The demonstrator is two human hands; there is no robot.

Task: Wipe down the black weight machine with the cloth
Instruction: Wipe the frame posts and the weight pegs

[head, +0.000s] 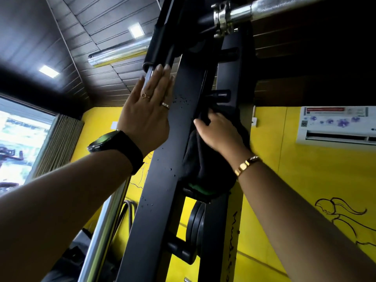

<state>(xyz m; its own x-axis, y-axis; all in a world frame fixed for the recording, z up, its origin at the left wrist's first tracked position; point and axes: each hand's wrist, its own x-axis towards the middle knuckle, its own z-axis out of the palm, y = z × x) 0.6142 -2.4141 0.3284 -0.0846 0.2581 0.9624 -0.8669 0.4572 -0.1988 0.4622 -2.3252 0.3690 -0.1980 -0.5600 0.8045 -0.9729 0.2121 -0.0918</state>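
My left hand (148, 112) lies flat, fingers straight, on the upright of the black weight machine (162, 200). Just beside it, my right hand (220, 135) curls into the dark cloth (201, 167), pressing it against the inner rail. Droplets (180, 100) dot the upright's face, so I judge it unwiped. The pegs (220, 95) above look undone too.

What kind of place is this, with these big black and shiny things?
Most likely a gym: there is a black weight machine, round weight plates and a shiny steel bar overhead.
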